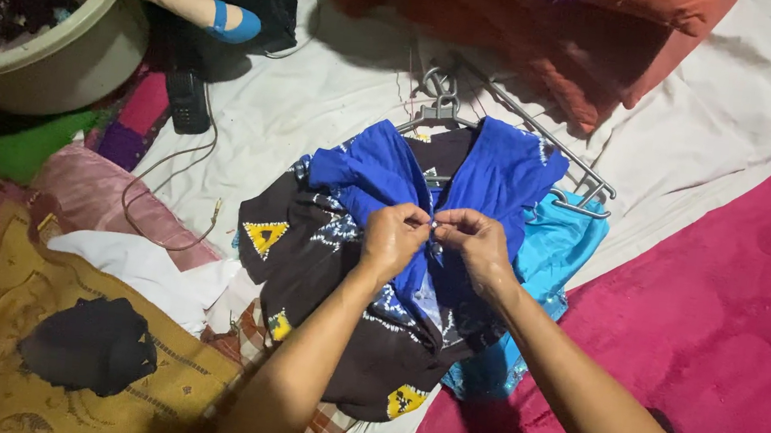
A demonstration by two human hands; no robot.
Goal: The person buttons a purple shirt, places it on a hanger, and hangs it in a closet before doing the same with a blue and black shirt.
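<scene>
Bedding in pink and white lies under both hands, left hand (393,238) and right hand (471,240) meeting fingers pinched shut on the blue collar (490,175) of a dark shirt (341,279), its hanger (440,108) at 12 o'clock; steady pinching helps.

Blue-and-black garment (370,272): matt woven cloth, printed. Hangers (511,115) above its collar: dull grey metal wire. Left of the garment, a basin (48,62) of smooth plastic.
</scene>
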